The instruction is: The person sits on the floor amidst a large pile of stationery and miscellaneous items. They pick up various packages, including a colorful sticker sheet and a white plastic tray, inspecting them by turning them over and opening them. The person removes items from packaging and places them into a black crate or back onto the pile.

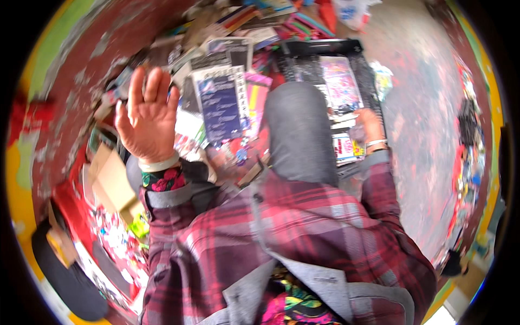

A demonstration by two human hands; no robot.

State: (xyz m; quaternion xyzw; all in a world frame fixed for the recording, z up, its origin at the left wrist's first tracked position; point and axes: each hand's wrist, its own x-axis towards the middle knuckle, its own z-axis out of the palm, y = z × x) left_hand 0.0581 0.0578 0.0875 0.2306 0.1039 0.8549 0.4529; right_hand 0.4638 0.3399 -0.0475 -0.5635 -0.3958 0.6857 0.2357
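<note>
My left hand is raised on the left with its palm showing and its fingers stretched out. It holds nothing. A dark blue and white printed packet lies on the pile to its right. My right hand reaches into a black plastic crate, its fingers curled by a small white strip-like item. What lies within those fingers is blurred and partly hidden. Below it in the crate sits a small colourful printed packet; farther in is a larger pink and white printed packet.
My grey-clad knee stands between the pile and the crate, hiding part of both. An open cardboard box stands at left among mixed small goods. Plastic bags lie at the far end. The paint-smeared grey floor stretches right of the crate.
</note>
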